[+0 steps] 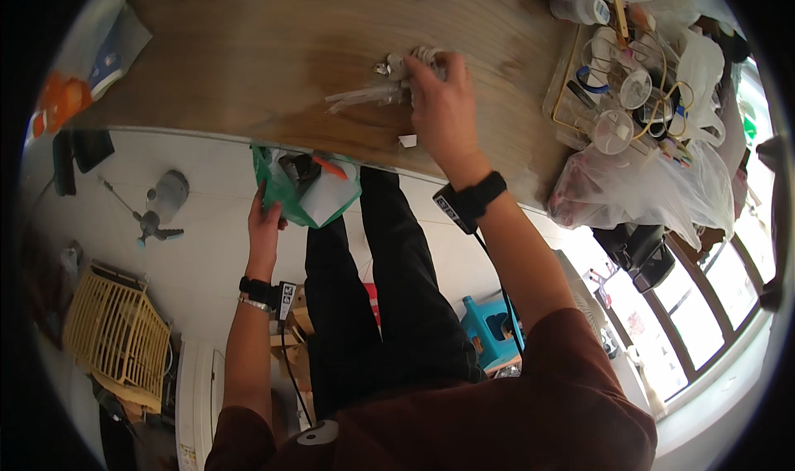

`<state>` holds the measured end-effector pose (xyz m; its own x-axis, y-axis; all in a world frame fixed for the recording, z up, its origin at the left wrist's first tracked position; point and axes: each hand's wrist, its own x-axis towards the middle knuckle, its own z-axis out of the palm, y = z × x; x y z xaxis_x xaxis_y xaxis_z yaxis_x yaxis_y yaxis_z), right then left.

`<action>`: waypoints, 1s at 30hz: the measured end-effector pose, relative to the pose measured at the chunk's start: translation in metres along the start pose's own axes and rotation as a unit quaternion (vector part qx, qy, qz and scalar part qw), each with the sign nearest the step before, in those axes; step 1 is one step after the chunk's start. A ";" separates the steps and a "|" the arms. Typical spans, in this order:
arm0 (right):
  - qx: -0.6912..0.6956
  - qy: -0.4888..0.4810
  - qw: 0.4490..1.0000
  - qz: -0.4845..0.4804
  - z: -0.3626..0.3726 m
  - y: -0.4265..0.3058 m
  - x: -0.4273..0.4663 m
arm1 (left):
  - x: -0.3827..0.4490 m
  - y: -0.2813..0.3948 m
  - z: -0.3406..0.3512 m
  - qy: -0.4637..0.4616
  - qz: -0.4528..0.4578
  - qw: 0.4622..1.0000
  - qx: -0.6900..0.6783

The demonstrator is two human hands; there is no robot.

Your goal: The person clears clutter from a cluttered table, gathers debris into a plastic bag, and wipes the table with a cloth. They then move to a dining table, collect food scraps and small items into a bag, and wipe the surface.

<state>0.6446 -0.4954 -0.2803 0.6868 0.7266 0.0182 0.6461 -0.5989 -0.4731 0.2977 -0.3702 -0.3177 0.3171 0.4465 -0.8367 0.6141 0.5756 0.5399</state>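
Observation:
At the near edge of the wooden table, my left hand grips the rim of a green plastic bag. White paper, an orange piece and dark matter show in the bag's mouth. Over the tabletop, my right hand has its fingers bent down around a small heap of crumpled, whitish scraps; how firmly they are held is hard to see. Clear plastic strips lie just left of that hand. A small white scrap rests nearer the table edge.
A wire rack with clear cups, a white bottle and plastic bags crowd the table's right side. Orange packaging is at the far left. A blue stool and a yellow slatted basket stand below, on either side of my legs.

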 end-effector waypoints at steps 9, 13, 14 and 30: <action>-0.060 0.024 0.973 0.222 -0.049 0.060 -0.029 | -0.003 -0.001 -0.004 0.014 0.008 1.000 0.010; -0.032 0.051 0.981 0.183 -0.005 0.011 -0.079 | -0.003 -0.005 -0.006 0.046 0.025 0.998 -0.041; -0.005 0.061 0.981 0.184 0.006 -0.009 -0.089 | -0.004 -0.006 -0.006 0.044 0.015 0.998 -0.047; 0.062 0.120 0.974 0.184 -0.024 -0.051 -0.053 | -0.006 -0.010 -0.014 0.037 0.011 0.994 -0.107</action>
<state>0.5831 -0.5108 -0.2363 0.9319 0.3618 0.0242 0.3057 -0.7480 -0.5890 0.2797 -0.3688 -0.3169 0.2703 0.5044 -0.8201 0.4372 0.6946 0.5713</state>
